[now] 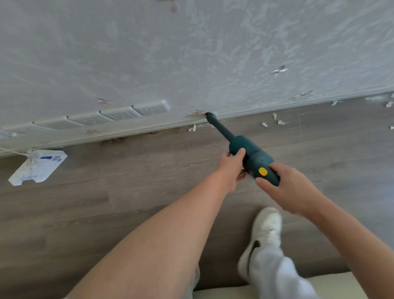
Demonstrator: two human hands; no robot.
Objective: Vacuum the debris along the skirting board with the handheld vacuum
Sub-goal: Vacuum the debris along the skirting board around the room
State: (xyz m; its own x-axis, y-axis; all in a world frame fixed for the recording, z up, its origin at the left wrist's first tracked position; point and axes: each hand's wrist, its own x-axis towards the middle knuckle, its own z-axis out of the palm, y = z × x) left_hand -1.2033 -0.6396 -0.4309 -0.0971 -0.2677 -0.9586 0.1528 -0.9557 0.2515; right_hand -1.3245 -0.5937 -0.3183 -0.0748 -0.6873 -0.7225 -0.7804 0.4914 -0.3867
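Grip: both hands closed around the handheld vacuum (254, 161); left hand (232, 168) wrapped on the front of the body, right hand (285, 188) holding the rear end, just behind the yellow button (263, 171).
Landmark: skirting board (145, 128), running along the foot of the wall, above the wooden floor (125, 186).
Nozzle: narrow tube with tip (210, 116) pressed at the top edge of the skirting board, near a chipped patch of wall.
Debris: white flakes (280, 122) scattered on the floor just below the skirting board, mostly to the right of the nozzle tip; one flake (192, 128) just left of it, close under the board; more far to the right (389, 104).
Relative to grip: flakes lying ahead of both hands and toward the right side, apart from the tip, not touched now.
Step in hand: probably the suction pass along the board, only partly done, since many flakes are not yet collected.
Next move: likely needs lowering the tip to the floor line and sliding rightward along the board, keeping the tube low and steady.
Other things: row of sockets (120, 113) above the board at left; paper tag (37, 167) on the floor below it.
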